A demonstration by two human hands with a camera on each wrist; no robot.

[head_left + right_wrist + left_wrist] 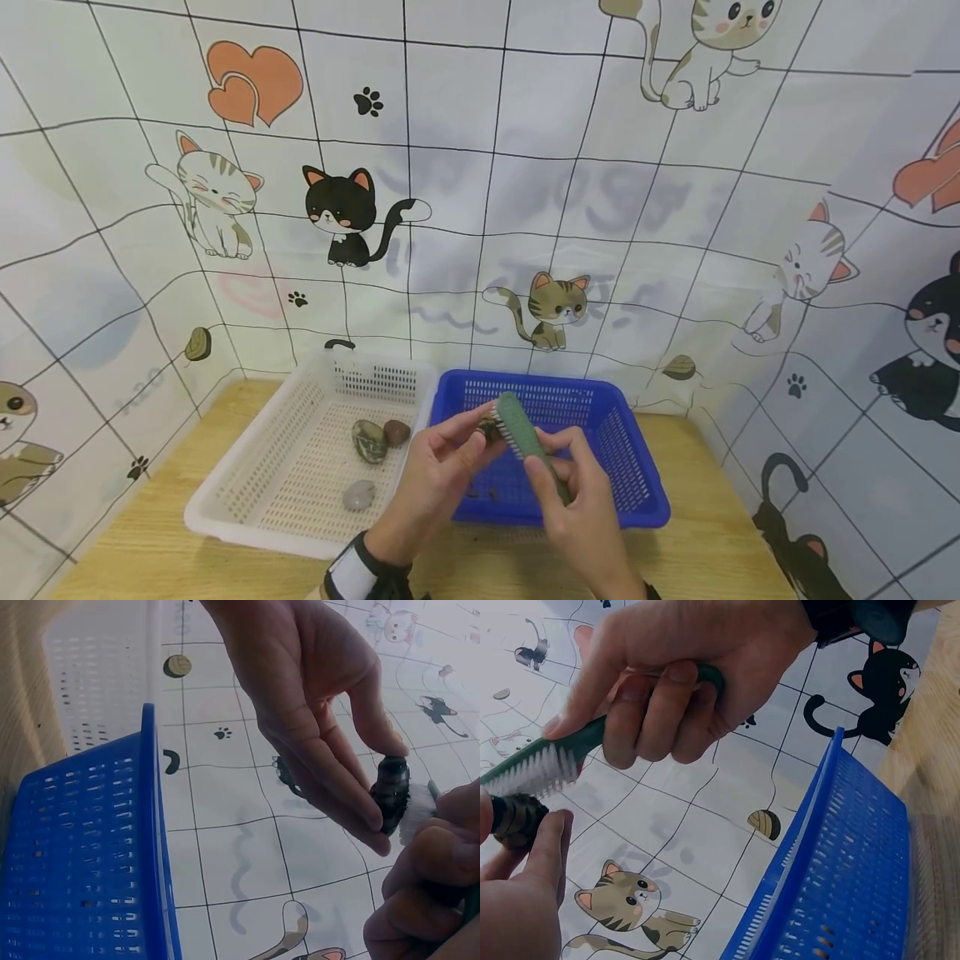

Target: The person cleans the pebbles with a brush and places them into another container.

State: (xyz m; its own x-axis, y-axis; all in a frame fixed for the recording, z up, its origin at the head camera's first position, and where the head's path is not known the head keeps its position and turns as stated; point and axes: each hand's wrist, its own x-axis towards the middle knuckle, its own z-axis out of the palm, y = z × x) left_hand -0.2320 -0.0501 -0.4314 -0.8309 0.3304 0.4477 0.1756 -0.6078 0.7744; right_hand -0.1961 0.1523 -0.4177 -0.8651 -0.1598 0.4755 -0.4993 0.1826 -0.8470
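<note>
My left hand (438,471) pinches a dark, banded stone (391,793) between thumb and fingers, above the blue basket's near left part. My right hand (573,508) grips the handle of a green brush (517,425) with white bristles. In both wrist views the bristles (536,774) lie right against the stone. The right thumb stretches along the brush's back in the left wrist view, its other fingers curled round the handle. Part of the stone is hidden behind the left fingers.
Below the hands stands a blue plastic basket (645,492) with several small dark bits in it. Beside it on the left, a white basket (262,533) holds a green-patterned stone (369,442), a reddish-brown stone (397,432) and a pale grey stone (359,496). Both stand on a wooden table (712,533) before a cat-patterned sheet.
</note>
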